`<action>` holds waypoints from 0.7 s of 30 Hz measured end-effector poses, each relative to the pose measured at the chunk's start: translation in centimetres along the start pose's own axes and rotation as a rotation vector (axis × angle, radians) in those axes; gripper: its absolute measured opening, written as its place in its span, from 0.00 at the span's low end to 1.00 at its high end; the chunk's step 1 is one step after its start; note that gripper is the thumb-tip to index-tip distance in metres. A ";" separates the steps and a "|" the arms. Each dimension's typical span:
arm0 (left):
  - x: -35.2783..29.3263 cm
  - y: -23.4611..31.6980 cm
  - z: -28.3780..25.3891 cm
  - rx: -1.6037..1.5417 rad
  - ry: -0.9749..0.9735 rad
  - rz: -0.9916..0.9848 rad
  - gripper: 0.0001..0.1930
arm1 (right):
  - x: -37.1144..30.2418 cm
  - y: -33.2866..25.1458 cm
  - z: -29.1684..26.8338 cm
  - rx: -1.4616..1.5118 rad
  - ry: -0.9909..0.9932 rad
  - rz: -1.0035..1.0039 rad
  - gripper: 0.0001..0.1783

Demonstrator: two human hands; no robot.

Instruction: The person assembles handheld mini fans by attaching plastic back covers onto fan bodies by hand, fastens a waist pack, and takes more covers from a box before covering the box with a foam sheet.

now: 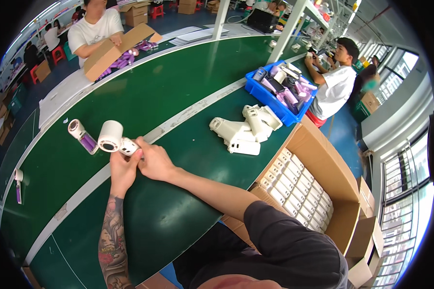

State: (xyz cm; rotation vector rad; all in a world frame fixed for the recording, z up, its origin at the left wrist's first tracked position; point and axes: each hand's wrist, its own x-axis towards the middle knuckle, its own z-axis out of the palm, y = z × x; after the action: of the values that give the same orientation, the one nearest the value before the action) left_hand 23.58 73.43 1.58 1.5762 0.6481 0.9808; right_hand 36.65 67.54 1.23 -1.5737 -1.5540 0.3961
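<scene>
Over the green belt, both my hands are closed on a white device with a drum-shaped head and a short handle, like a small hair dryer. My left hand grips it from below, under the head. My right hand has its fingers around the white handle end; its fingertips partly cover that end. Just left of the held device, a similar one with a white head and purple handle lies on the belt. Several loose white housings are heaped to the right of my hands.
A cardboard carton with rows of white parts stands by my right arm. Beyond it is a blue bin of mixed parts. Another similar device lies far left. People work across and at right, one beside a carton of purple parts.
</scene>
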 end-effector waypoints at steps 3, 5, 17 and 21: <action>0.1 0.8 0.2 0.027 -0.008 0.060 0.21 | 0.0 -0.3 -0.5 0.024 0.044 0.023 0.21; 0.6 -0.8 0.4 0.199 0.073 0.202 0.22 | 0.4 0.6 -1.2 0.141 0.108 0.000 0.20; 7.2 -5.9 -4.8 1.036 0.833 -0.123 0.42 | 2.7 4.0 -4.1 1.914 -0.672 0.414 0.20; 8.9 -5.8 -5.4 1.088 0.751 -0.344 0.48 | 2.3 2.0 -5.3 1.294 0.100 0.494 0.21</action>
State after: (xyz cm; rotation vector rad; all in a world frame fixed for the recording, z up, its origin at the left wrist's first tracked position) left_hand 23.95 84.91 -1.63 1.8364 2.1721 0.9885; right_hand 42.26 68.08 3.56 -0.8381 -0.4909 1.2540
